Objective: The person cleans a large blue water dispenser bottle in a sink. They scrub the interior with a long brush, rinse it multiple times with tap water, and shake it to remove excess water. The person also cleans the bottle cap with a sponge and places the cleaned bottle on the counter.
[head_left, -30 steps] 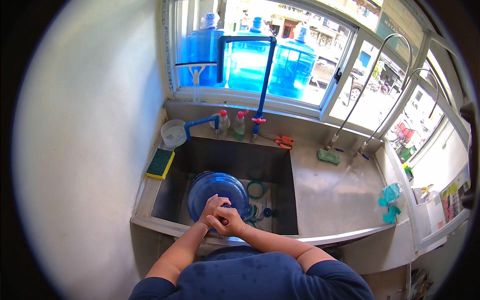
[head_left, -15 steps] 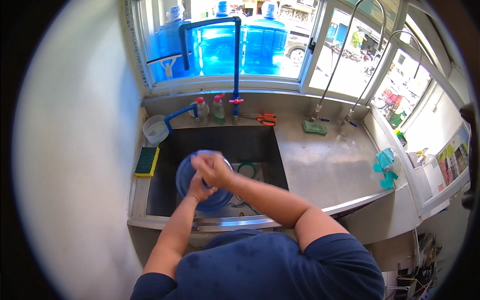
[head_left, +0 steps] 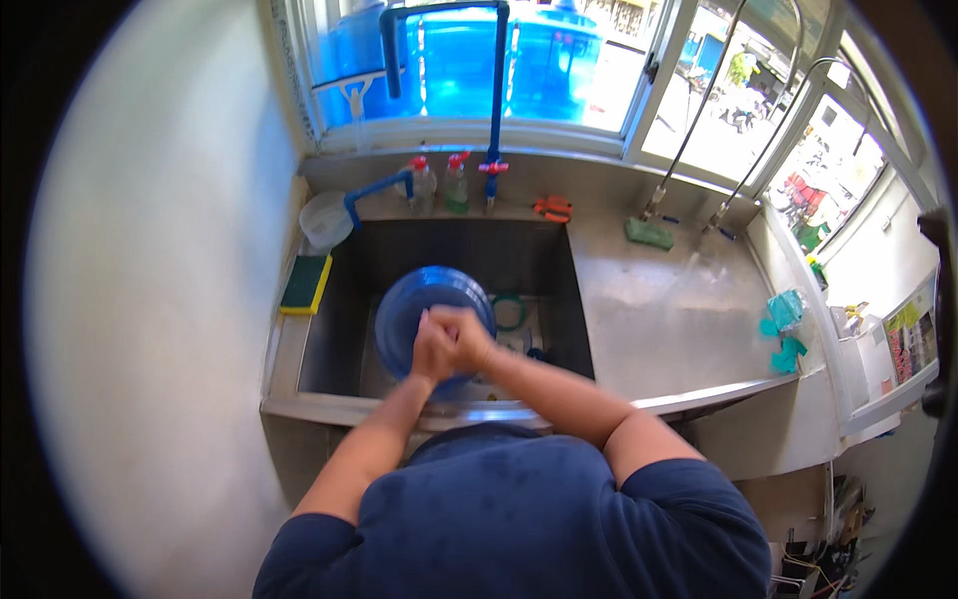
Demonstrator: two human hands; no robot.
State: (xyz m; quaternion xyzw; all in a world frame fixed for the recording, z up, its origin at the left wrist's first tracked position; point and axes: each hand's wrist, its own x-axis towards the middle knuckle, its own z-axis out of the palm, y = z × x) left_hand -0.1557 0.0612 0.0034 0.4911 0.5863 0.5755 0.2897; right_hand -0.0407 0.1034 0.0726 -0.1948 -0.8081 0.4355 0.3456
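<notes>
A large round blue container (head_left: 414,299) stands in the steel sink (head_left: 339,329), seen from above. My left hand (head_left: 431,351) and my right hand (head_left: 469,337) are pressed together over its near right part, fingers closed. Whatever lies under the fingers is hidden. Both forearms reach in from the lower edge over the sink's front rim.
A yellow-green sponge (head_left: 304,283) and a white scoop (head_left: 324,218) lie left of the sink. Two red-capped bottles (head_left: 439,182) and a blue pipe (head_left: 496,100) stand at the back. On the counter (head_left: 679,309) are a green cloth (head_left: 649,233), an orange tool (head_left: 552,208) and a teal item (head_left: 783,319).
The view has shifted while my clasped hands stayed together on the blue container, moving from its near edge up to its top and now to its near right side.
</notes>
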